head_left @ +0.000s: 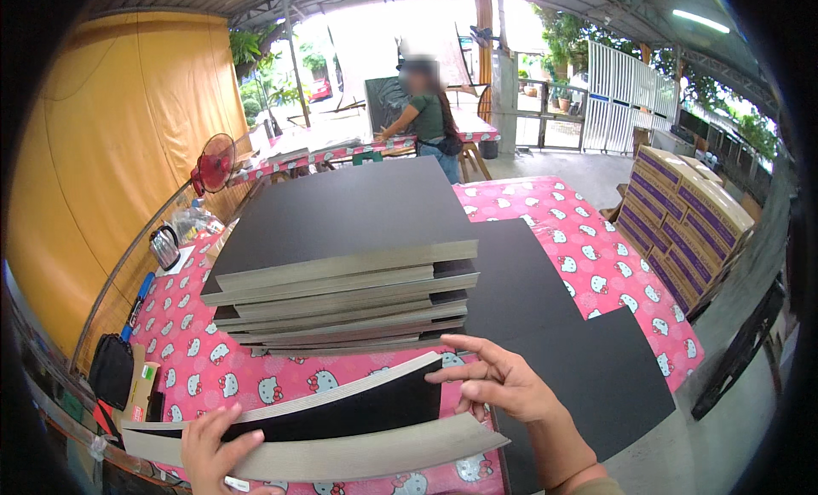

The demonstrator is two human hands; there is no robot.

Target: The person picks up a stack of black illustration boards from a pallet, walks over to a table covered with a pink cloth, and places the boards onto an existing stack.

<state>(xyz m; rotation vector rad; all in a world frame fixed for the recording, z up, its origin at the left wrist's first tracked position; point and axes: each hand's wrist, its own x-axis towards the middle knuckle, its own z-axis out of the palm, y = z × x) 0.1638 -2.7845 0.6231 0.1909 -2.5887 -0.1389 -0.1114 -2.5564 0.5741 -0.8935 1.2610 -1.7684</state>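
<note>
In front of me, a bundle of black sheets [366, 410] is parted into two portions, their pale layered edges facing up and a black face showing in the gap. The near portion [358, 457] bows toward me. My left hand [217, 451] grips this portion near its left end, fingers hooked over the edge. At the right end of the gap is my right hand [503, 380], its fingers spread and the tips close to the black face; contact is hard to tell. Just beyond stands a tall stack of large black boards [349, 210], layered in offset groups.
Flat black sheets [588, 384] lie right of the stack on the pink patterned tablecloth [588, 239]. A kettle [165, 246] and red fan [216, 163] stand left. Cartons [682, 222] are piled right. A person [426, 112] works at a farther table.
</note>
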